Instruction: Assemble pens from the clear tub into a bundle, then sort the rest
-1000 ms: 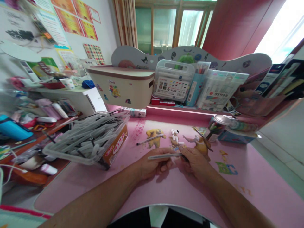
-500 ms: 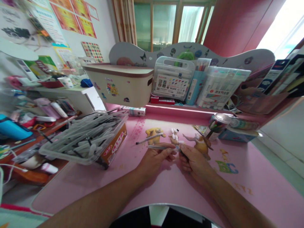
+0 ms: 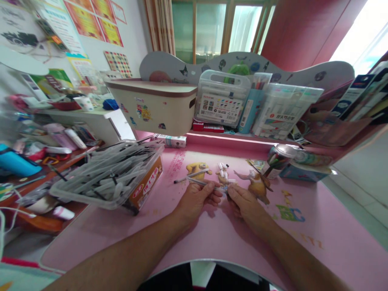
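Observation:
My left hand (image 3: 198,199) pinches a thin grey pen (image 3: 200,182) near its right end, over the pink desk mat (image 3: 169,226). My right hand (image 3: 244,202) is closed at the pen's tip, fingers together; what it pinches is too small to name. Both hands meet above the cartoon print. A second grey pen (image 3: 190,176) lies loose on the mat just behind the left hand. Small white caps (image 3: 223,169) lie behind the hands.
A clear tray heaped with grey pens (image 3: 107,173) sits on an orange box (image 3: 145,186) at the left. A cream storage box (image 3: 154,105), marker cases (image 3: 221,101) and a tin of pencils (image 3: 277,159) stand at the back. Cluttered shelves fill the left side.
Both hands have shifted slightly away from me on the mat. The held pen has tilted, its left end now pointing further back, and the right hand has closed in on its tip.

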The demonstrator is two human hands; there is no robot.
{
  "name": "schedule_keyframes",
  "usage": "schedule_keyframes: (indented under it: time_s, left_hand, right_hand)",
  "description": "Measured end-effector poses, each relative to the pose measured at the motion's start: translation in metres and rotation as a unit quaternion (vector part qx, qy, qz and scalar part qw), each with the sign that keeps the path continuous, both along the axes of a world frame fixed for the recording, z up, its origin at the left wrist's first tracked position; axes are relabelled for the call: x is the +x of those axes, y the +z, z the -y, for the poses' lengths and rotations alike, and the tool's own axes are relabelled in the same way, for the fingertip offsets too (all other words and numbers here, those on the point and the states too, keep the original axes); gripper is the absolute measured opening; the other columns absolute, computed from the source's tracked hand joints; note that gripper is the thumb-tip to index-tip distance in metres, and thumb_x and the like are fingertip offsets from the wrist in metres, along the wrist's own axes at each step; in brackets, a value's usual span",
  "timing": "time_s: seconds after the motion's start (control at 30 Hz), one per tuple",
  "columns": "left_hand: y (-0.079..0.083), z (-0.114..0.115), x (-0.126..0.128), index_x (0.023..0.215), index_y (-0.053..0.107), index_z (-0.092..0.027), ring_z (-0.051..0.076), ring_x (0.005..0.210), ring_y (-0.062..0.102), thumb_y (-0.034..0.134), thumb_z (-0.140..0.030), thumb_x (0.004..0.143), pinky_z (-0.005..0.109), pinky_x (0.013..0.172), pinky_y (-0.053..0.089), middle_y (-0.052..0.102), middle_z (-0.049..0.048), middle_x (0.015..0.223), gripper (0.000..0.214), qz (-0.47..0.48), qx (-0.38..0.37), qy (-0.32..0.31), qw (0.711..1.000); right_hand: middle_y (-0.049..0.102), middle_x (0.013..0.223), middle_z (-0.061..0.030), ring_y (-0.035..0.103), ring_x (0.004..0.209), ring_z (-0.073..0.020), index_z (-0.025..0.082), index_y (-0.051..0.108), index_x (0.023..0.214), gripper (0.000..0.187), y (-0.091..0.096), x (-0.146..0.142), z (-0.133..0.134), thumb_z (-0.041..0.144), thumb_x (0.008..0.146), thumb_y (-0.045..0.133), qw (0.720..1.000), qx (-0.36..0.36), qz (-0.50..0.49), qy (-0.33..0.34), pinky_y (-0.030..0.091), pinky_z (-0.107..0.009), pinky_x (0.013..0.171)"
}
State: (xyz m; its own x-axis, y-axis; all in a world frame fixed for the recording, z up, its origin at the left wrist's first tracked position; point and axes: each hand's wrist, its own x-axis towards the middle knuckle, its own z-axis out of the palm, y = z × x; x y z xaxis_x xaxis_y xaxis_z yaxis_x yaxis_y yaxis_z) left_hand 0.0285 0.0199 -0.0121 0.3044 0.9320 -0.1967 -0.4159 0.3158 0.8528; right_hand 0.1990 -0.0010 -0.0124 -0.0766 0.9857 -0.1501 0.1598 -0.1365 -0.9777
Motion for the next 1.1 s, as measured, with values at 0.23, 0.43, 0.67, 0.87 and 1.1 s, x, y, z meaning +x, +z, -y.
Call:
schedule_keyframes:
  time_s: [0.23,0.43,0.67,0.87,1.1]
  left_hand:
    - [-0.0003,-0.0009,-0.0013,0.089,0.071,-0.009,0.011,0.055,0.061,0.081,-0.048,0.066,0.02,0.05,0.049,0.069,0.0063,0.068,0.046,0.004,0.006,0.01,1.0]
    - [-0.0003,-0.0014,-0.0016,0.087,0.071,-0.01,0.011,0.055,0.061,0.081,-0.047,0.067,0.021,0.051,0.049,0.069,0.0061,0.068,0.043,0.005,0.011,0.018,1.0]
    - [0.0004,-0.0007,-0.0018,0.089,0.071,-0.01,0.011,0.053,0.059,0.08,-0.047,0.068,0.02,0.045,0.047,0.069,0.0064,0.069,0.044,-0.004,0.009,0.014,1.0]
    - [-0.0025,-0.0003,-0.002,0.09,0.071,-0.01,0.011,0.053,0.059,0.079,-0.045,0.069,0.019,0.044,0.047,0.068,0.0058,0.069,0.041,-0.002,0.012,0.021,1.0]
    - [-0.0006,-0.0016,-0.0022,0.088,0.07,-0.011,0.011,0.052,0.057,0.078,-0.045,0.069,0.019,0.042,0.044,0.067,0.005,0.068,0.04,-0.021,0.018,0.036,0.999]
  right_hand:
    - [0.041,0.056,0.0066,0.031,0.044,-0.0083,0.021,0.053,0.077,0.039,-0.0025,-0.005,-0.0001,0.06,0.085,0.056,0.995,-0.023,-0.094,0.004,0.019,-0.022,0.04]
    - [0.042,0.056,0.0081,0.031,0.043,-0.0072,0.022,0.054,0.084,0.032,-0.0001,-0.0043,-0.0004,0.05,0.078,0.068,0.997,-0.008,-0.067,0.03,0.02,-0.02,0.039]
    - [0.041,0.051,0.0061,0.03,0.041,-0.0061,0.019,0.051,0.07,0.046,-0.0012,-0.0064,-0.0001,0.063,0.086,0.052,0.996,-0.033,-0.088,-0.004,0.017,-0.019,0.037]
    - [0.042,0.055,0.0103,0.028,0.039,-0.004,0.022,0.051,0.09,0.038,0.0044,-0.0078,0.001,0.046,0.072,0.074,0.986,-0.052,-0.157,0.033,0.018,-0.017,0.036]
    - [0.045,0.053,0.0067,0.03,0.037,-0.0024,0.02,0.048,0.072,0.04,-0.0005,-0.0095,-0.0002,0.055,0.079,0.065,0.98,-0.087,-0.173,0.033,0.015,-0.016,0.034]
